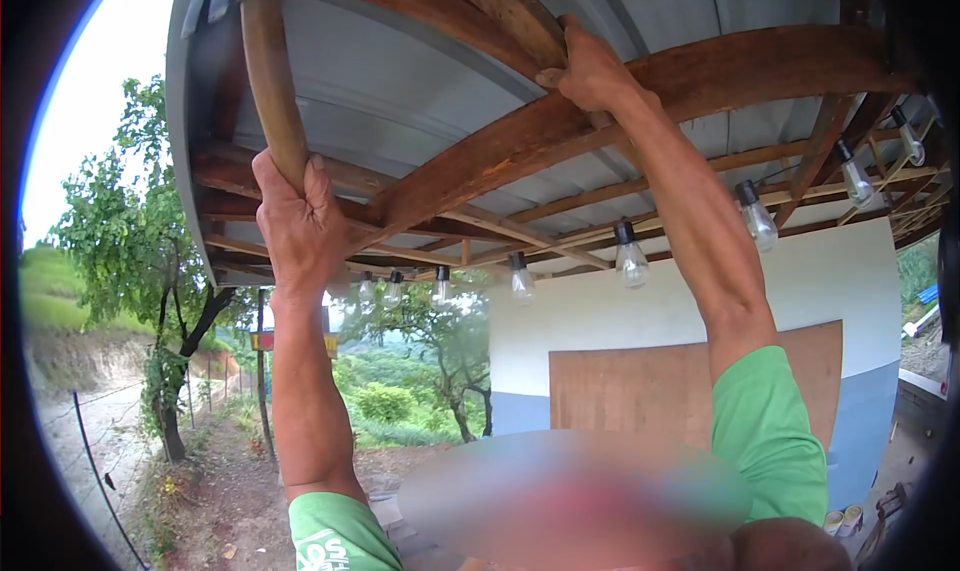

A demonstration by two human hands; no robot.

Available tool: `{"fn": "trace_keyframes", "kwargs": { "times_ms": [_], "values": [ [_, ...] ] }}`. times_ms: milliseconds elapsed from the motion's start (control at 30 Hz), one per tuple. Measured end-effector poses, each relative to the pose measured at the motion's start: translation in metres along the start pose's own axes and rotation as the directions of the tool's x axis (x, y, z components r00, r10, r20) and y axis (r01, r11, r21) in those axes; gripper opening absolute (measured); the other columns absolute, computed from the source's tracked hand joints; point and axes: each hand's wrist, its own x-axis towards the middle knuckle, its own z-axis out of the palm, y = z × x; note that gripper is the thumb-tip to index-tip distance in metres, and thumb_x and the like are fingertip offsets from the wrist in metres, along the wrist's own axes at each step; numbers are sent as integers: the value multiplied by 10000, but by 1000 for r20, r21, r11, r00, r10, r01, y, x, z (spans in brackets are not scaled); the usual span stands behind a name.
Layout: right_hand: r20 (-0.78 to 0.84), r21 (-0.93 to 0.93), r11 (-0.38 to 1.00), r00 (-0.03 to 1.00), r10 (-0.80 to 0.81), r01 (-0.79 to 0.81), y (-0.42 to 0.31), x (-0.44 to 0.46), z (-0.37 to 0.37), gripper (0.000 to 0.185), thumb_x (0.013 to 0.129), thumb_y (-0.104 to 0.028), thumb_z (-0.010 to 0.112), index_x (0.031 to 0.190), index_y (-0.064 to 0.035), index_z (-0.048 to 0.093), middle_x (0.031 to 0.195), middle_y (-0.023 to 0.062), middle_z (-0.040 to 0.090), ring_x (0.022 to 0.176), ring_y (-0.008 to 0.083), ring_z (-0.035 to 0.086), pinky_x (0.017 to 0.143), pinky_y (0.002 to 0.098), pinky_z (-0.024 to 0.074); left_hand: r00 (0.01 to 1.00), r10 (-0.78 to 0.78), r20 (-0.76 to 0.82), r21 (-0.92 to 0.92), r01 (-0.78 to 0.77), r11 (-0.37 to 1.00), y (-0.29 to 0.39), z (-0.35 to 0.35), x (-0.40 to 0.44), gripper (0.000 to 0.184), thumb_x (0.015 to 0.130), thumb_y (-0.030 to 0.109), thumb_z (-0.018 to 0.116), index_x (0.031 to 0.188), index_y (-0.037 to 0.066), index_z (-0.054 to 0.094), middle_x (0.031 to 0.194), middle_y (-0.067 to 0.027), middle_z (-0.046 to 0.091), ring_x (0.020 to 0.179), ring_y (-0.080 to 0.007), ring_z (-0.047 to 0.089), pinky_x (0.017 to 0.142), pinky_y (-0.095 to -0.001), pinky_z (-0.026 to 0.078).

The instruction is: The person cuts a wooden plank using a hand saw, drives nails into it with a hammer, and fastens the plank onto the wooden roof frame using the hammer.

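Note:
Raised at the left, my left hand (300, 221) is wrapped round a thick wooden handle (272, 86); the dark part at its top is cut off by the frame edge. My right hand (595, 69) is up under the roof, its fingers closed round a piece of wood (515, 16) that slants up to the left. Just below that hand, a curved wooden beam (480, 161) crosses the roof frame. Grey metal sheets (400, 81) lie above the beams.
Several light bulbs (631, 256) hang in a row beneath the rafters. Behind stands a white and blue wall (520, 336) with a brown board (640, 391). Trees (160, 241) and a wire fence are at the left. A blurred patch covers the lower middle; cans (850, 521) are at lower right.

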Motion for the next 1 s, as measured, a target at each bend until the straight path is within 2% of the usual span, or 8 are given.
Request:
{"fn": "trace_keyframes", "kwargs": {
  "times_ms": [133,200,300,533,633,733,900,1000],
  "values": [
    [-15,50,999,1000,-18,19,14,8,13,665,836,-221,782,1352,35,450,1133,274,640,1093,406,625,945,474,486,1000,-3,20,-15,4,1000,-2,-20,-39,235,1036,293,534,1087,89,429,698,21,497,548,-49,498,469,-220,404],
    [-126,-48,992,984,-126,121,26,20,34,567,906,-103,685,1369,105,434,1306,359,536,1224,463,542,973,512,496,973,-218,70,-25,220,975,20,-30,-57,228,1042,291,519,1091,88,428,704,12,487,531,-59,480,465,-214,408],
    [-144,207,978,989,13,17,9,-4,14,547,933,-85,629,1402,86,406,1296,357,523,1192,482,541,967,551,496,955,-284,89,116,273,955,56,-51,-79,225,1061,304,480,1068,90,410,614,14,455,472,-64,475,415,-226,401],
    [-168,200,973,983,-77,111,17,-1,29,469,996,-110,533,1415,66,418,1252,303,552,1171,451,539,1018,538,467,882,-468,55,418,405,813,139,-113,-77,237,1060,324,484,1048,89,454,655,11,466,479,-63,469,423,-236,403],
    [-232,242,967,973,-22,79,23,21,51,497,952,-129,615,1385,63,464,1286,290,548,1192,431,538,1028,527,465,952,-294,91,633,173,755,191,-108,-40,291,1053,357,472,1007,70,472,686,-13,501,485,-90,526,432,-270,447],
    [219,410,911,965,-146,45,34,4,-26,540,887,-140,696,1350,63,508,1335,276,535,1222,405,534,1026,509,468,970,-205,131,702,55,710,229,-99,17,294,1050,374,476,994,85,475,634,8,479,467,-84,506,406,-257,429],
    [97,379,923,989,-107,63,27,18,-12,562,838,-146,729,1327,53,537,1351,262,533,1252,396,516,1044,508,445,997,-26,68,902,-50,429,291,-58,106,359,1032,428,483,966,75,483,631,0,489,495,-91,520,428,-272,448],
    [32,349,934,995,-96,78,29,19,-9,574,821,-151,739,1323,48,544,1355,257,532,1263,394,508,1052,507,434,996,-78,47,852,1,523,293,-61,126,333,1033,412,485,999,81,478,655,-12,505,496,-110,532,428,-288,469]
  ]
}}
